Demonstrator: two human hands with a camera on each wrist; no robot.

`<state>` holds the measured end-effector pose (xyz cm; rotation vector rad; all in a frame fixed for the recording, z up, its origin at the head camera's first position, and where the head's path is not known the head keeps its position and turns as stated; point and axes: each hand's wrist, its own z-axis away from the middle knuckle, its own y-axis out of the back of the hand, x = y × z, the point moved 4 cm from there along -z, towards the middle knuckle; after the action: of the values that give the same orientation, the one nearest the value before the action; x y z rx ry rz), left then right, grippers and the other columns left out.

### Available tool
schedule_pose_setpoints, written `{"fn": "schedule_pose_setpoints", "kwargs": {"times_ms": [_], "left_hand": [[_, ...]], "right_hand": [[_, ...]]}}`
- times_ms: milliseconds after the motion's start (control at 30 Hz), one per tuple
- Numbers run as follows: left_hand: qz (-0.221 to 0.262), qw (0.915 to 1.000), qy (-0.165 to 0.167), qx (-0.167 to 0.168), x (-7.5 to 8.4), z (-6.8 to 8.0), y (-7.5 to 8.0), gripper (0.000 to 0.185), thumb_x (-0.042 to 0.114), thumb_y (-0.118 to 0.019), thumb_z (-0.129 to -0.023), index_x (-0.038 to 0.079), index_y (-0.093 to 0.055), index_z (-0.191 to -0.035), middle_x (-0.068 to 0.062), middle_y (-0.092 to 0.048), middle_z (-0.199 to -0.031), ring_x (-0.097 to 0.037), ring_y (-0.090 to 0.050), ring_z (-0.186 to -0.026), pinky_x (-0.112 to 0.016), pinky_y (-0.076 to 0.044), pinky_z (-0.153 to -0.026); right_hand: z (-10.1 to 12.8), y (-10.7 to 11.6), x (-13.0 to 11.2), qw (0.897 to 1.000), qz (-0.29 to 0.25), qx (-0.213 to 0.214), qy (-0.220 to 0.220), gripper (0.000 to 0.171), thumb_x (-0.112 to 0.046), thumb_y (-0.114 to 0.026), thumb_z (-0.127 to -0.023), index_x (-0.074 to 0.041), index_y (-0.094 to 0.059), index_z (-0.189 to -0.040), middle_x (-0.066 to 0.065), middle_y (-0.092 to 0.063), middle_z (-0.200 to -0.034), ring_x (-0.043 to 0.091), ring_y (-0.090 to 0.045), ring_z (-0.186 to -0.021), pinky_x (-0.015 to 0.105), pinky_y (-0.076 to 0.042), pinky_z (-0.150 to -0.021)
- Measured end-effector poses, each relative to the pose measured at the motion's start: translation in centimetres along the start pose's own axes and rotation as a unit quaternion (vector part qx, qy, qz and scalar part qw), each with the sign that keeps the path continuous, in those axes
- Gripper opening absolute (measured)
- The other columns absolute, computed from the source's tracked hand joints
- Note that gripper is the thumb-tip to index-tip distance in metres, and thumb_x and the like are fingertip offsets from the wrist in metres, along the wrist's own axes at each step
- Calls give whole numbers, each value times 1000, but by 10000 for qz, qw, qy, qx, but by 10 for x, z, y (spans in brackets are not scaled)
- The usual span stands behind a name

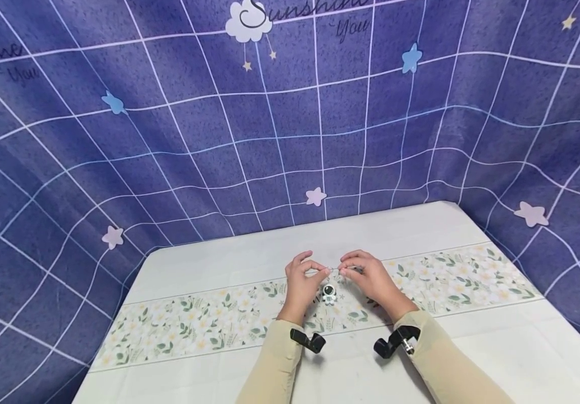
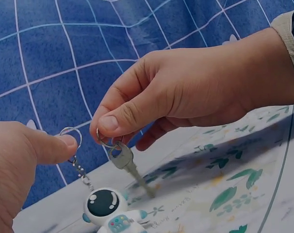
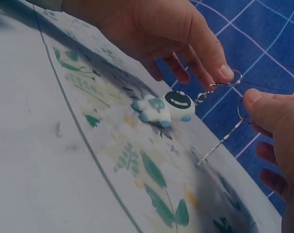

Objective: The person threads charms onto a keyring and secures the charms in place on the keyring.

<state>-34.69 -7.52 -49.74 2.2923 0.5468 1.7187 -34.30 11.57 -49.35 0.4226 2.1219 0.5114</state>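
Note:
My left hand [image 1: 304, 286] pinches the metal split ring [image 2: 72, 134] of an astronaut keychain between thumb and finger. A short chain [image 2: 80, 170] runs down from that ring to the white astronaut figure [image 2: 108, 209], which has a dark visor and blue details. Opposite it, my right hand [image 1: 370, 279] pinches a smaller ring [image 3: 240, 109], and a silver key [image 2: 129, 167] hangs from it. The two rings are close together but apart, with both hands raised over the floral band of the tablecloth.
A white tablecloth [image 1: 193, 370] with a floral strip [image 1: 168, 325] covers the table. Behind it hangs a blue gridded curtain [image 1: 219, 140] with stars and clouds, close to the table's far edge. Black wrist mounts [image 1: 307, 340] sit on both sleeves.

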Motion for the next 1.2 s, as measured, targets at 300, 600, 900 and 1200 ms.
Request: {"fn": "schedule_pose_setpoints", "kwargs": {"times_ms": [300,600,900,1200], "left_hand": [[322,9994,-38,-125,6,-2,3,14,19,-83,-84,13,-73,-78,-5,-56,-142,-36,-32,-138,-61,-28,-111],[686,9975,-10,-170,17,-1,6,15,16,-80,-86,10,-70,-77,-13,-57,-140,-41,-35,-137,-67,-27,-108],[942,9950,80,-318,23,0,7,17,16,-79,-87,7,-69,-78,-8,-57,-141,-37,-33,-140,-65,-24,-111],[809,9956,-105,-469,25,3,8,19,20,-79,-88,9,-67,-78,-5,-54,-144,-35,-30,-141,-66,-28,-108]], "right_hand": [[-3,3,-11,9997,-107,123,177,10,-15,-79,-87,-12,-79,-96,2,-71,-111,25,-66,-107,45,-53,-92],[-7,7,-20,9991,-318,176,214,10,-13,-80,-86,-10,-79,-96,3,-71,-111,25,-66,-106,38,-54,-90],[-8,9,-29,9988,-340,305,184,10,-11,-81,-85,-10,-80,-95,3,-71,-110,25,-66,-106,38,-53,-91],[-7,8,-33,9993,-299,223,50,9,-13,-80,-86,-11,-80,-94,1,-70,-110,23,-66,-106,41,-55,-88]]}}
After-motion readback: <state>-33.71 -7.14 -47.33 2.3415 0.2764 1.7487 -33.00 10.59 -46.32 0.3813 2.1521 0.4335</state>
